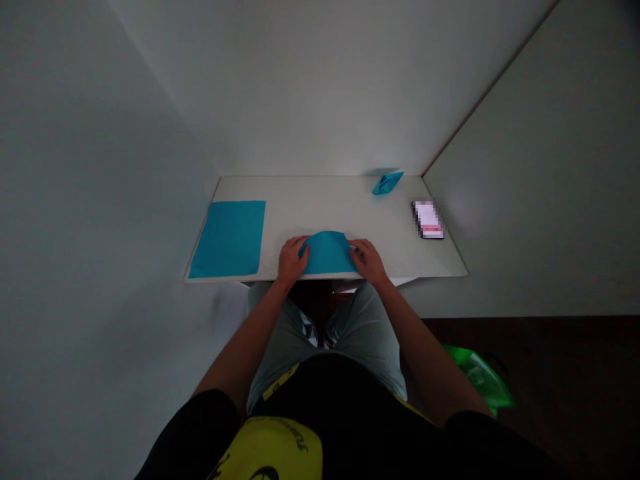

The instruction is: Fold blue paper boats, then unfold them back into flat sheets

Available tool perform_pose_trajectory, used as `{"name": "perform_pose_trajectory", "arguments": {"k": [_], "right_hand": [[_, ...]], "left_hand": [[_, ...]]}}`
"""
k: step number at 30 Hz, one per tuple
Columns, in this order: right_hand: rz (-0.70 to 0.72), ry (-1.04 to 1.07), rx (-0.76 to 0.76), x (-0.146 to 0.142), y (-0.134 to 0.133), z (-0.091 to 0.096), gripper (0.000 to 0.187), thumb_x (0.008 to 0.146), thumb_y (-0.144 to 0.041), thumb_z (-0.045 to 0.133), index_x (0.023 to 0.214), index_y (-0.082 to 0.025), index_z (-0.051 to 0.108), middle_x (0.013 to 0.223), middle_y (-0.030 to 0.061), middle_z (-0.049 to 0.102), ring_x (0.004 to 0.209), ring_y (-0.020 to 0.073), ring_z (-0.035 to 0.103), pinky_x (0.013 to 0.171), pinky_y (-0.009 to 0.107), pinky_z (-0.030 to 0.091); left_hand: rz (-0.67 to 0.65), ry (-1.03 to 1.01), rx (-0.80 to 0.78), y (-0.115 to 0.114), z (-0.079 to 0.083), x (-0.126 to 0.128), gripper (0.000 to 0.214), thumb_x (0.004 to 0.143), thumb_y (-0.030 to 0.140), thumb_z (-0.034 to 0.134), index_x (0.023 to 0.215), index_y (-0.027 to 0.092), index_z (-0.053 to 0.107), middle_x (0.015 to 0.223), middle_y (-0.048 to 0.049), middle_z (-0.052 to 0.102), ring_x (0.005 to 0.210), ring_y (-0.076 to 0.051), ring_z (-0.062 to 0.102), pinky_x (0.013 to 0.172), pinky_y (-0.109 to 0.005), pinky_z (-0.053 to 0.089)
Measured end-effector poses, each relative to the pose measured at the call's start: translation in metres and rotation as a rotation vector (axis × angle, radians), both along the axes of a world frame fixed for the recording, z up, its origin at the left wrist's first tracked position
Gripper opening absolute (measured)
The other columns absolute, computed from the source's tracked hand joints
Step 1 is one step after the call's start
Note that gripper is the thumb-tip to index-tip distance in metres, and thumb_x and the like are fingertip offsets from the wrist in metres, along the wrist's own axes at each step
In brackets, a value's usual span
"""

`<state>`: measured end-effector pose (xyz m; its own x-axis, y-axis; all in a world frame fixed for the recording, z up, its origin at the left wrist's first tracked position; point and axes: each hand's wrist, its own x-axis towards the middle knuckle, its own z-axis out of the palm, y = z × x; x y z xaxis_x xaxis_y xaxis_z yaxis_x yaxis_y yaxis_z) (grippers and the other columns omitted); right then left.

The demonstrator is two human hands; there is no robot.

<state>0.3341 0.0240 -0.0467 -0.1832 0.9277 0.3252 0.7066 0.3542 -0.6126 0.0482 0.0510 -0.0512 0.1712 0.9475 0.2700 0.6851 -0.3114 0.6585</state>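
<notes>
A folded sheet of blue paper [327, 255] lies at the near edge of the white table [320, 203], its upper edge bowed. My left hand [293, 260] grips its left side, and my right hand [369, 261] holds its right corner. Both hands rest at the table's near edge. Part of the paper's ends is hidden under my fingers. To the left, well apart from my hands, lies a flat sheet of the same blue paper [227, 239]. A small blue folded paper boat [387, 182] sits near the back wall.
A smartphone [428, 219] with a pixelated screen lies at the table's right side. White walls [320, 87] close in the back and both sides of the table. My knees are below the table edge, and a green plastic bag [480, 380] lies on the dark floor at right.
</notes>
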Motion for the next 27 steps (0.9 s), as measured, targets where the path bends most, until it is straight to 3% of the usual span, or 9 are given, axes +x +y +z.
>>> {"name": "perform_pose_trajectory", "arguments": {"k": [3,5,8,13,16,20,27], "right_hand": [[0.1,-0.183,0.025,-0.007,-0.008,0.01,0.049,0.108,-0.049,0.054,0.151,-0.028,0.064,0.152,0.0105,0.066,0.137,0.0307,0.061,0.116,0.052,0.047],[0.198,-0.316,-0.001,-0.011,-0.015,0.014,0.054,0.107,-0.054,0.057,0.155,-0.03,0.06,0.162,0.008,0.058,0.146,0.0315,0.056,0.119,0.053,0.043],[0.286,-0.431,-0.026,-0.014,-0.023,0.017,0.064,0.105,-0.061,0.059,0.161,-0.03,0.054,0.168,0.0071,0.051,0.154,0.0326,0.048,0.122,0.054,0.039],[0.281,-0.462,-0.034,-0.01,-0.032,0.014,0.075,0.102,-0.065,0.063,0.166,-0.03,0.047,0.172,0.0076,0.045,0.156,0.0349,0.044,0.122,0.055,0.039],[0.275,-0.427,-0.053,-0.006,-0.036,0.013,0.072,0.101,-0.063,0.065,0.164,-0.031,0.049,0.17,0.0072,0.048,0.151,0.0342,0.05,0.119,0.055,0.042],[0.257,-0.355,-0.097,-0.003,-0.036,0.014,0.063,0.103,-0.059,0.065,0.16,-0.035,0.055,0.167,0.0046,0.053,0.149,0.0333,0.054,0.119,0.057,0.043],[0.231,-0.277,-0.12,-0.002,-0.033,0.014,0.053,0.104,-0.055,0.064,0.153,-0.035,0.062,0.163,0.0036,0.057,0.146,0.0321,0.058,0.119,0.058,0.044]], "left_hand": [[-0.198,0.15,0.031,-0.013,0.004,0.002,0.053,0.108,0.044,0.051,0.155,0.021,0.059,0.16,-0.0115,0.06,0.148,-0.029,0.054,0.127,-0.049,0.039],[-0.314,0.253,0.051,-0.023,0.005,0.002,0.07,0.104,0.055,0.058,0.164,0.021,0.048,0.171,-0.0123,0.046,0.159,-0.033,0.041,0.133,-0.054,0.029],[-0.379,0.333,0.055,-0.031,0.005,0.0,0.09,0.097,0.065,0.065,0.169,0.018,0.039,0.176,-0.0145,0.036,0.166,-0.037,0.027,0.137,-0.057,0.019],[-0.406,0.266,0.061,-0.03,0.001,-0.009,0.08,0.095,0.062,0.071,0.161,0.021,0.052,0.168,-0.0135,0.051,0.16,-0.032,0.041,0.136,-0.055,0.025],[-0.43,0.184,0.065,-0.031,0.0,-0.015,0.067,0.095,0.057,0.074,0.151,0.021,0.063,0.158,-0.0129,0.062,0.153,-0.03,0.051,0.135,-0.054,0.029],[-0.418,0.119,0.026,-0.034,0.0,-0.018,0.051,0.1,0.047,0.069,0.145,0.024,0.068,0.154,-0.0108,0.066,0.152,-0.029,0.054,0.134,-0.058,0.032],[-0.476,0.095,0.027,-0.034,0.002,-0.023,0.062,0.089,0.051,0.083,0.142,0.022,0.069,0.156,-0.0119,0.064,0.155,-0.031,0.05,0.135,-0.06,0.029]]}}
